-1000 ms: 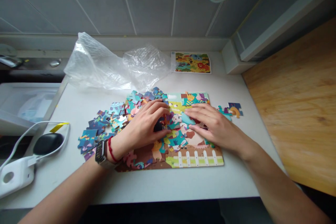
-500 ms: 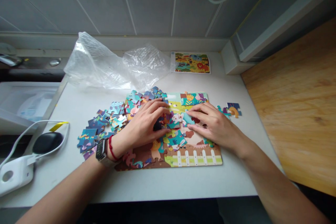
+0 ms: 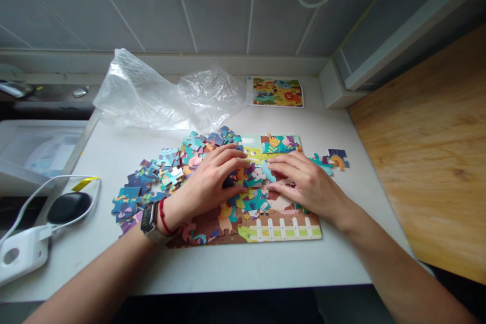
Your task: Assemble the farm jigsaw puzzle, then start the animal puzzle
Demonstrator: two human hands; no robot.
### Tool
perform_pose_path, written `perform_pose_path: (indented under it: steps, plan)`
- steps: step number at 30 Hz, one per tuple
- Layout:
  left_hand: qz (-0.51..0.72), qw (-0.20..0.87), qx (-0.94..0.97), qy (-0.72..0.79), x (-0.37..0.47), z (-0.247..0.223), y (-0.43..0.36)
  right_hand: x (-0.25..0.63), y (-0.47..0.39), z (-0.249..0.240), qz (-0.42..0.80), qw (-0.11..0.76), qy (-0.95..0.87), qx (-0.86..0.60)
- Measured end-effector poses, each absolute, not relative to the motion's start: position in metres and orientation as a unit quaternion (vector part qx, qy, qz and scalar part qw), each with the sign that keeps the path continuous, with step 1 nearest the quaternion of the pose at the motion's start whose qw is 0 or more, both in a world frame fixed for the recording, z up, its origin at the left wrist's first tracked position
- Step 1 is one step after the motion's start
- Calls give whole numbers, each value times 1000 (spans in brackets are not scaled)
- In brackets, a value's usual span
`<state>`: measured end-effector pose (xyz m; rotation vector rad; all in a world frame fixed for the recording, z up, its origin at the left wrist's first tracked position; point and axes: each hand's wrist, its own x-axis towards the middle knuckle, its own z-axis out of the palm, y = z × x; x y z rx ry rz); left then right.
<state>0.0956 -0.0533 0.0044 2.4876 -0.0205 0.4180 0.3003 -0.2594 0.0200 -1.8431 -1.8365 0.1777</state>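
Note:
My left hand (image 3: 214, 177) rests over the puzzle board, its thumb and fingers curved around the left edge of a few joined jigsaw pieces (image 3: 253, 174) with a white animal on teal. My right hand (image 3: 306, 177) comes from the other side and grips a light teal jigsaw piece (image 3: 269, 172) against the right edge of that group. Both palms face down, and the fingertips partly cover the pieces. Below the joined group lies another teal cluster (image 3: 255, 201). The puzzle board (image 3: 228, 238) shows a white fence at its lower right.
A heap of loose pieces (image 3: 142, 179) spreads to the left, and a few joined pieces (image 3: 336, 158) lie at the right. A clear plastic bag (image 3: 152, 96) and an animal picture card (image 3: 278, 92) are behind. White charger (image 3: 25, 253) at left; wooden panel (image 3: 429, 147) at right.
My right hand has shifted slightly left, bringing the light teal piece against the joined pieces. The left hand stays nearly still.

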Motion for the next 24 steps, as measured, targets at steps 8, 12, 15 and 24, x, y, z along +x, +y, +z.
perform_pose_path:
  steps: [8,12,15,24]
  plan:
    - [178,336,925,-25,97,9,-67,296,-260,27,68,309,-712,-627]
    - [173,336,926,-19,96,7,-78,297,-260,24,61,298,-743,-597]
    - [174,340,924,3,96,3,-85,299,-260,24,55,287,-749,-595]
    - [134,234,962,-51,97,6,-85,320,-269,34,60,208,-704,-677]
